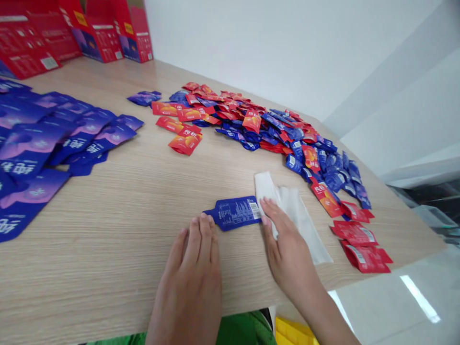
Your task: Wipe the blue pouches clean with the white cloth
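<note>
A flat blue pouch [237,212] with a narrow neck lies on the table, its printed label and barcode facing up. At its left end, the fingers of my left hand [196,258] are together over the neck, and the thumb is hidden. My right hand [287,244] is closed on a folded white cloth [300,220], with its fingertips at the pouch's barcode end. Part of the cloth spreads out to the right, flat on the wood.
Large blue-purple pouches [32,143] overlap at the left. A long heap of small red and blue sachets [266,127] runs along the wall side. Red sachets [366,256] lie near the right edge. Red boxes [97,36] stand at the back left.
</note>
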Demonstrator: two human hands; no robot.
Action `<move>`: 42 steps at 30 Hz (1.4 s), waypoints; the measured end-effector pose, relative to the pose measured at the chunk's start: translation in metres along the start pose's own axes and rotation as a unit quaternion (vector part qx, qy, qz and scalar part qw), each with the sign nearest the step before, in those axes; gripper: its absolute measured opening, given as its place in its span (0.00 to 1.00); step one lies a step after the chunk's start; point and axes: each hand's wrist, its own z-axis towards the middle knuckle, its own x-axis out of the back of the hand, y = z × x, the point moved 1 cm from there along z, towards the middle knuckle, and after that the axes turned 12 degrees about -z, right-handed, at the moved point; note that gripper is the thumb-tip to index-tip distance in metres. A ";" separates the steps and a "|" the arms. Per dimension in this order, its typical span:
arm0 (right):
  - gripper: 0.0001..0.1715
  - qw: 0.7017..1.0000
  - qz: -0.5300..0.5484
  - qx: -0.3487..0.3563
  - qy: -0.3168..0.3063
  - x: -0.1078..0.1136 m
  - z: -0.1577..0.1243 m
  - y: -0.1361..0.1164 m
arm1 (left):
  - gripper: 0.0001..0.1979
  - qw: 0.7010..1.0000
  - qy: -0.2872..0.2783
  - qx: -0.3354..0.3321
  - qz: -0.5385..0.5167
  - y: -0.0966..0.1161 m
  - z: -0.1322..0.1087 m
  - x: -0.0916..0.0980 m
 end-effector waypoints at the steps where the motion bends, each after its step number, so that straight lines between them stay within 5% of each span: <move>1: 0.30 1.000 -0.007 -0.026 0.007 0.002 -0.003 0.009 | 0.28 1.000 0.006 0.006 -0.002 0.000 0.001 0.000; 7: 0.32 0.998 0.012 -0.052 0.019 0.003 -0.009 0.019 | 0.26 0.995 0.033 0.068 -0.057 -0.003 0.024 -0.007; 13: 0.30 0.999 0.024 -0.038 0.028 -0.003 -0.011 0.023 | 0.19 0.994 -0.057 0.067 -0.066 -0.018 0.055 -0.011; 21: 0.32 0.999 0.008 -0.028 0.036 -0.006 -0.012 0.028 | 0.22 0.989 -0.085 0.082 -0.090 -0.016 0.065 -0.009; 25: 0.33 0.999 0.007 -0.030 0.033 -0.007 -0.012 0.028 | 0.14 0.987 -0.096 0.090 -0.097 -0.011 0.070 -0.012; 31: 0.33 0.999 0.003 -0.018 0.039 -0.007 -0.013 0.028 | 0.13 0.975 -0.094 0.170 -0.109 -0.021 0.075 -0.002; 37: 0.31 0.999 -0.005 -0.008 0.047 -0.006 -0.013 0.028 | 0.15 0.941 -0.039 0.304 -0.145 -0.065 0.072 0.025; 42: 0.29 0.999 -0.007 -0.007 0.046 -0.005 -0.013 0.027 | 0.17 0.897 0.096 0.397 -0.170 -0.145 0.051 0.048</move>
